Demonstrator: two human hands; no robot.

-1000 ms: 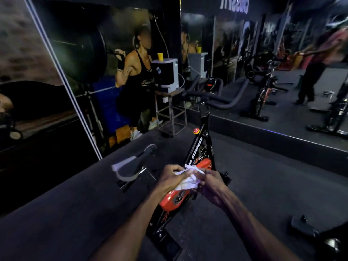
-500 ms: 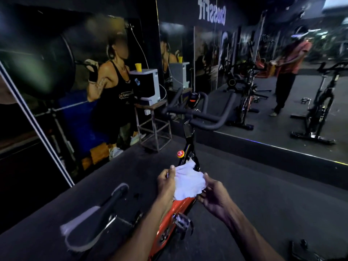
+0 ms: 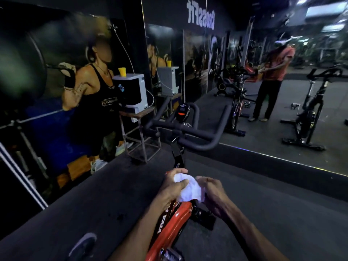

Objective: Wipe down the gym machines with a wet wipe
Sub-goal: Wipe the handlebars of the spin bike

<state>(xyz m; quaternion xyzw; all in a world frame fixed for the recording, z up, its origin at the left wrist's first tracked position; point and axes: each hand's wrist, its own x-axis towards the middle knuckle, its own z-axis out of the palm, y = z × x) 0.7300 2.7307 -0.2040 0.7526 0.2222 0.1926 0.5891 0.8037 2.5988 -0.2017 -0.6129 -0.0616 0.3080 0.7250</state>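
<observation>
Head view. Half a second ago the wipe (image 3: 188,190) was spread open and flat between the two hands; now it is bunched into a crumpled white wad. The left hand (image 3: 172,187) has its fingers and thumb curled round the wad's left side, thumb lying across the front of it. The right hand (image 3: 211,193) pinches the wad's right edge with curled fingers, so each grip is closed on the cloth and neither is free. The wad sits just above the top of the orange frame (image 3: 175,219) of the exercise bike, close to the foot of the black stem that rises to the handlebars (image 3: 190,132); whether it touches the frame I cannot tell, since the hands hide the underside.

The camera has also lifted over the last second: the handlebars and the small console (image 3: 182,112) now stand nearer the middle of the picture, and the saddle (image 3: 82,245) has slid to the bottom edge. In the mirror (image 3: 282,110) a person in a red top bends over a bike's handlebars.

My reading is that the wipe has been unfolded, checked and gathered again for a fresh face, which suggests a new stroke is about to start, likely on the frame top or the stem. No surface in sight looks visibly wet, so how much of this bike is done is not clear.
</observation>
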